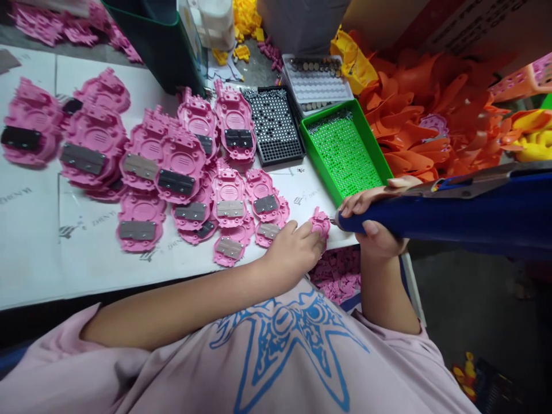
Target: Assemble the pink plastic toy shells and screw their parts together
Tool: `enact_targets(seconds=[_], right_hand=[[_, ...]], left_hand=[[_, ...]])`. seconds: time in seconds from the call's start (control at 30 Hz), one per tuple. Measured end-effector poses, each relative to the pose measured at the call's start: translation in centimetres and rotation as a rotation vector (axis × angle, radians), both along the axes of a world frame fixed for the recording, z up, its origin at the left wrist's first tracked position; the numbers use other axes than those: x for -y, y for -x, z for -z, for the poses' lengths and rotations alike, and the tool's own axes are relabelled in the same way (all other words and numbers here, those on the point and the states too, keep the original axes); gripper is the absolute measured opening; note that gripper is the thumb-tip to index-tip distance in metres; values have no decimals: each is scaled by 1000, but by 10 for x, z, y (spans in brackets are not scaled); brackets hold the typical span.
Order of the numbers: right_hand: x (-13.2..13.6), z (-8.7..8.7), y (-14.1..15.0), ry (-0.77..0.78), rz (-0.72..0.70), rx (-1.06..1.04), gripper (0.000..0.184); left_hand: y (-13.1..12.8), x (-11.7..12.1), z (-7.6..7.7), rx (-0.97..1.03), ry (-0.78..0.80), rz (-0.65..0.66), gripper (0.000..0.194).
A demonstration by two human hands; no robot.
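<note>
A small pink part (321,221) lies at the near edge of the white-covered table (30,230), just left of the blue power driver's tip. The left hand (297,248) lies over it with fingers bent down onto it; whether they pinch it or only press, I cannot tell. The right hand (379,221) is wrapped around the front of the blue power driver (431,214), clamped on it, with fingers above and thumb below. The driver's thin tip points at the part's upper end, seemingly touching it, though blur there makes this uncertain.

To the left of the part, pink housings (181,158) with black or grey plates screwed on are spread in overlapping groups. Beyond the hands stand a green tray (379,167) and a black tray (282,158), both holding small screws in rows of holes, with a white tray (321,86) behind them. Orange plastic pieces (401,126) are heaped beyond the right hand, and more pink parts (338,282) lie below the table edge.
</note>
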State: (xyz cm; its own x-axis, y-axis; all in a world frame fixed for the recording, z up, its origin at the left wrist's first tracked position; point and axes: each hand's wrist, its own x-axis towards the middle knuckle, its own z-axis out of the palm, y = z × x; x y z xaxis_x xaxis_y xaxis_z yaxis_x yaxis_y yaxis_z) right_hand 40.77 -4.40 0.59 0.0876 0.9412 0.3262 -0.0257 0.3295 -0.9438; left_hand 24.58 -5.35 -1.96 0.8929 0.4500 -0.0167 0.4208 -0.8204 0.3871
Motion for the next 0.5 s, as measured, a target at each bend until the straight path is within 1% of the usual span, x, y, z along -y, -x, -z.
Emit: enact_targets(seconds=[0.07,0.17,0.33,0.43,0.47,0.5], right_hand=[[0,1,-1,7,-25,12,21],[0,2,-1,26,-8,7,27],[3,0,-1,41,-17,-33,27],[7,-9,-5,38,71,-121,27],[9,-14,-7,25,115,-144,26],[11,-21,-10,7,158,-153,23]], left_hand=[[0,-1,-1,-2,4,0,26],[1,0,-1,-2,-3,-3,27],[4,5,3,26,-64,-47,26],[5,9,3,18,-63,-78,29],[4,10,2,10,-38,-66,30],[4,11,1,19,-3,-19,33]])
